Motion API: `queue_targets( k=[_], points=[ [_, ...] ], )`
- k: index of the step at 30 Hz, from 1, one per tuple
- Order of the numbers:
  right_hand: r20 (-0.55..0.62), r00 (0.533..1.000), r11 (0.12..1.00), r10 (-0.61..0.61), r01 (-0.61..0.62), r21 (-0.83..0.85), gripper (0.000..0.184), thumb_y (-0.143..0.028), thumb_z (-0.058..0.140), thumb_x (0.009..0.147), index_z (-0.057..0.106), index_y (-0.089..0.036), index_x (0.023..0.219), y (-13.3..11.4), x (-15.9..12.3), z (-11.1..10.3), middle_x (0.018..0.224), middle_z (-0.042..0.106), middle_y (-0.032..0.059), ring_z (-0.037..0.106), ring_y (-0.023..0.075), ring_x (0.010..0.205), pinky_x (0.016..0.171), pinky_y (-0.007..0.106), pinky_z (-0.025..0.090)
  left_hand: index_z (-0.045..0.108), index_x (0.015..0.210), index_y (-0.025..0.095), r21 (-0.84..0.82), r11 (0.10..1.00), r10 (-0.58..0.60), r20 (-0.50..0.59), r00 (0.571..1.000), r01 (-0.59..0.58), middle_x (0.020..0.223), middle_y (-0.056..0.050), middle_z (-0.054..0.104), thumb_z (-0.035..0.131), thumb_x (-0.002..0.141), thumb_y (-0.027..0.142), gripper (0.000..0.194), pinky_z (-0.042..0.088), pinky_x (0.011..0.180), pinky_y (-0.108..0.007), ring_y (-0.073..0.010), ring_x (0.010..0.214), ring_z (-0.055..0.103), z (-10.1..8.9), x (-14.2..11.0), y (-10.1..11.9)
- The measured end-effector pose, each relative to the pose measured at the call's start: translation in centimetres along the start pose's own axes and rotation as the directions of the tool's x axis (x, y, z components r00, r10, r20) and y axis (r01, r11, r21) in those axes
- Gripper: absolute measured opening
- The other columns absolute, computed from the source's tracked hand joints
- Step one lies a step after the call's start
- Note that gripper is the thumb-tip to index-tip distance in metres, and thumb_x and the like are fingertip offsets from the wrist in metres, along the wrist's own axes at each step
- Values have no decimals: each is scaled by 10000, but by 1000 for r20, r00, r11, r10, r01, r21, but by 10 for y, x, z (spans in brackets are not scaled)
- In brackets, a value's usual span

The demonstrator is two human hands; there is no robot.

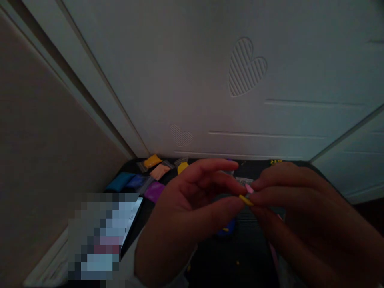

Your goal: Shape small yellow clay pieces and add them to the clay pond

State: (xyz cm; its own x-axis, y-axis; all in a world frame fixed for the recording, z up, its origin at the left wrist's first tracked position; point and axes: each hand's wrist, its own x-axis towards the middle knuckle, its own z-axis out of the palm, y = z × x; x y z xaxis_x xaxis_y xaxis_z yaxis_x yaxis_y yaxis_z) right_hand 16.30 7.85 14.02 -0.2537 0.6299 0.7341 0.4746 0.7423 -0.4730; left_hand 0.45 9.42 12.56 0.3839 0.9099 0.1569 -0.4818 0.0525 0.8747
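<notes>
My left hand [186, 208] and my right hand [297, 208] meet in front of me above a dark mat [240, 248]. Their fingertips pinch together on a tiny yellow strip of clay [246, 200], with a small pink bit [249, 188] just above it at my right fingertips. Both hands have curled fingers closed round these pieces. A small blue clay piece [225, 231] lies on the mat just under my left hand. The scene is dim.
Several small bags of coloured clay lie at the mat's far left: orange [152, 161], peach [159, 171], yellow [182, 166], blue [120, 181], purple [154, 191]. Tiny yellow bits [276, 162] lie at the far edge. A white cabinet door [240, 80] with heart reliefs rises behind.
</notes>
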Motion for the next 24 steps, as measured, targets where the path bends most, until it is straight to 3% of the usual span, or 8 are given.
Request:
queue_targets(
  k=[17,24],
  points=[
    [1,1000,995,-29,29,-99,85,-142,617,705,619,-171,785,1,0,4,816,598,10,532,115,743,638,315,465,607,923,282,54,998,-18,-61,998,21,766,52,646,630,687,76,314,462,660,-158,-72,727,579,0,1,1],
    [17,999,993,-27,29,-115,96,-145,594,725,620,-174,813,1,-1,1,815,596,15,532,114,745,626,302,464,606,927,279,60,998,-5,-47,999,8,773,54,644,624,692,70,314,454,656,-146,-65,731,573,1,0,1]
  ],
)
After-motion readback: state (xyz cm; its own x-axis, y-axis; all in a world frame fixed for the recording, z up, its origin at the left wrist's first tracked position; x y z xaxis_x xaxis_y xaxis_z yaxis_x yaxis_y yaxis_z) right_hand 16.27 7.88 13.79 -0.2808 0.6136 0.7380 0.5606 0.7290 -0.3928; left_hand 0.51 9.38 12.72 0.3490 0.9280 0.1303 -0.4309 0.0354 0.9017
